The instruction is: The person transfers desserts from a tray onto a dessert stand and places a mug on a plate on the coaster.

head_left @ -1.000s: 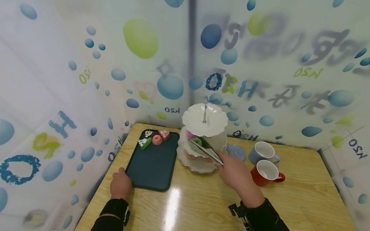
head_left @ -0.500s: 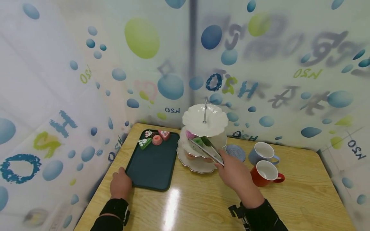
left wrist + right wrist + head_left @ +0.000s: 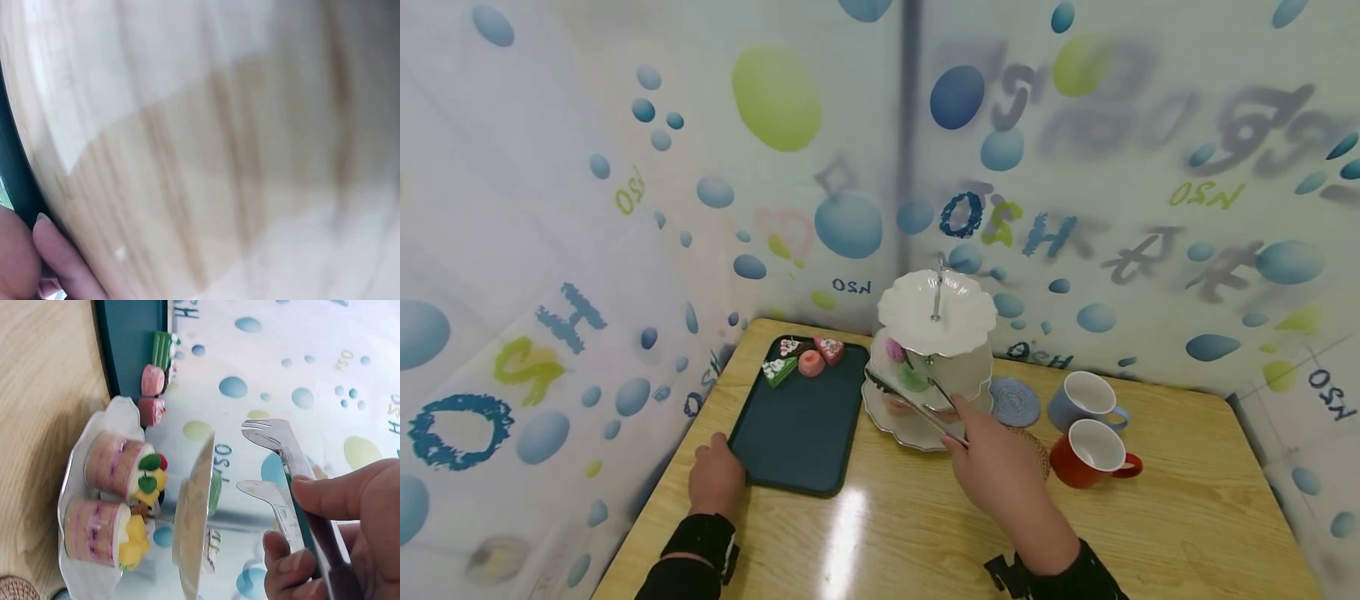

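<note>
My right hand (image 3: 1000,471) holds metal tongs (image 3: 300,462) at the front of a white tiered stand (image 3: 970,329). In the right wrist view the tongs' tips are spread with nothing between them. A pink item (image 3: 895,350) and a pale green item (image 3: 913,379) sit on the middle tier, partly hidden by the top plate and tongs. Two layered dessert cups (image 3: 94,531) with fruit stand on the bottom tier. My left hand (image 3: 717,477) grips the near left edge of a dark green tray (image 3: 797,433), finger and thumb at its rim.
Several toy cakes lie at the tray's far end, among them a green slice (image 3: 778,372) and a pink round cake (image 3: 811,362). Right of the stand are a blue coaster (image 3: 1015,403), a woven brown coaster (image 3: 1037,450), a blue mug (image 3: 1067,408) and a red mug (image 3: 1072,465).
My right hand has drawn the tongs down and back from the middle tier, and their tips are wider apart. The woven coaster has come into view. My left hand stays at the tray.
</note>
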Demonstrator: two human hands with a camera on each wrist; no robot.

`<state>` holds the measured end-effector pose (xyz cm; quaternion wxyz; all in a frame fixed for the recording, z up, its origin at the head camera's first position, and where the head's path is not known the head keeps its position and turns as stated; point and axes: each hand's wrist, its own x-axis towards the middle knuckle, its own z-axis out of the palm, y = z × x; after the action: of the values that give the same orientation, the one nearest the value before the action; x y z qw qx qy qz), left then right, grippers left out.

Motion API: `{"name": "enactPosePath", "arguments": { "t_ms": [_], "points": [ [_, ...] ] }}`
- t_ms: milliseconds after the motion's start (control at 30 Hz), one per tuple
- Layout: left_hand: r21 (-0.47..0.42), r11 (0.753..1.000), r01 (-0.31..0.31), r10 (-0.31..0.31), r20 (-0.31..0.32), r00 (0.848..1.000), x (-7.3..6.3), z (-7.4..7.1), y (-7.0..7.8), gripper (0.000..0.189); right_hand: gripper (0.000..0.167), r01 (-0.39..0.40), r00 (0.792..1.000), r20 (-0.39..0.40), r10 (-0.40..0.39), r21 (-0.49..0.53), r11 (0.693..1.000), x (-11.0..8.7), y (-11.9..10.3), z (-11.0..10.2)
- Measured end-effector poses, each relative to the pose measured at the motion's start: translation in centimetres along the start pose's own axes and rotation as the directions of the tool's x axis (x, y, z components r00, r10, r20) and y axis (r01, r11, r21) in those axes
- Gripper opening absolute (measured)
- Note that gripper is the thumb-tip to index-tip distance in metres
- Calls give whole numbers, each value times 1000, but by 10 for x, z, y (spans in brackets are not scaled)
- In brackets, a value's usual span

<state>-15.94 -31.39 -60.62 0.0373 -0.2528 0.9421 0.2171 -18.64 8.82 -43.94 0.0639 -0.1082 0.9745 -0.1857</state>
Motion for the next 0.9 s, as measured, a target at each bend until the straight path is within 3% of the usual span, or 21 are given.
{"name": "enactPosePath", "arguments": {
  "t_ms": [200, 400, 700, 800, 900],
  "points": [
    [4, 1000, 0, 0, 10, 1000, -4, -4, 1, 34, 61, 124, 992, -19, -123, 15, 992, 2, -20, 25],
    [-7, 1000, -8, 8, -7, 1000, -5, -4, 5, 31, 70, 240, 971, 0, -240, 13, 971, 15, -38, 49],
    [2, 1000, -16, 16, -20, 1000, -3, 1, 5, 29, 68, 222, 974, -37, -223, -25, 975, 25, -49, 56],
    [4, 1000, -23, 23, -36, 999, -3, -1, 5, 28, 65, 199, 980, -9, -199, -36, 979, 35, -54, 60],
    [6, 1000, -23, 23, -41, 999, -4, -3, 5, 26, 58, 177, 984, 21, -176, -119, 977, 48, -61, 69]
  ]
}}
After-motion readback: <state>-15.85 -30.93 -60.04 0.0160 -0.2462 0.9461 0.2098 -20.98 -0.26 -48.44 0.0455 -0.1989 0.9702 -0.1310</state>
